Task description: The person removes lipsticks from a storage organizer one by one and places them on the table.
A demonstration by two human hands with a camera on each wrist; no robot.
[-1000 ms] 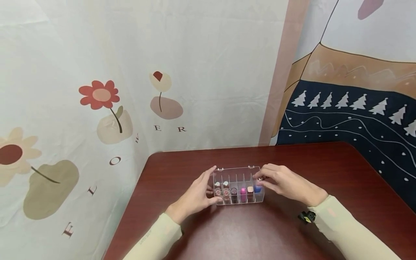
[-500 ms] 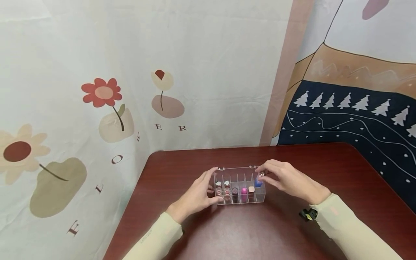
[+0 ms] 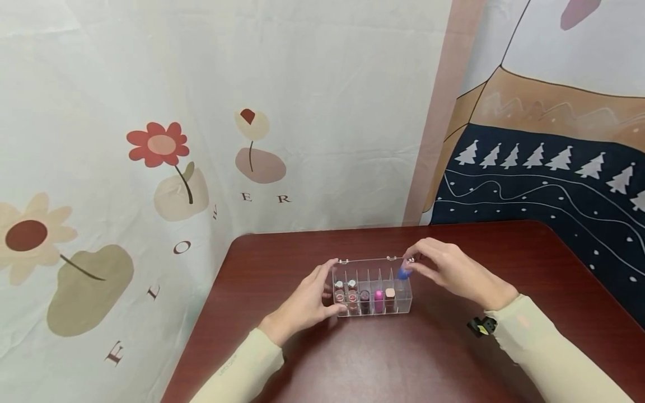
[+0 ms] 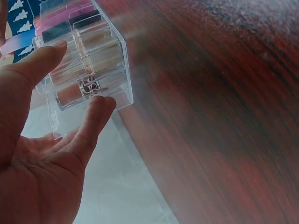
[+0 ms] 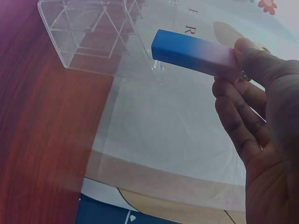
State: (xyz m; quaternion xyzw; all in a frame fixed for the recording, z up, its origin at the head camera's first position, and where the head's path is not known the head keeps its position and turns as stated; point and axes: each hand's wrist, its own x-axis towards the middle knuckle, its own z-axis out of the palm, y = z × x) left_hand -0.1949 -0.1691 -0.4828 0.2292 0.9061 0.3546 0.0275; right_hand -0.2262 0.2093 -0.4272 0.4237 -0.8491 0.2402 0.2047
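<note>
Hands apart. Right hand [image 3: 445, 271] pinches blue-and-pink tube [image 5: 194, 51] by its pink end, raised over rear right end of clear box [image 3: 404, 306]. Right wrist view gives the tube's squared sides and flat blue end; head view, just a small patch. Left hand [image 3: 304, 305] grips box's left end; head view alone shows the whole box, magenta tube [image 3: 378, 302] included.

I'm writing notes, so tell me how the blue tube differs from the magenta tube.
The blue tube fades from blue into pale pink; the magenta tube looks bright magenta throughout. The right hand pinches the blue tube; the magenta tube sits in the clear box. Both are elongated.
</note>
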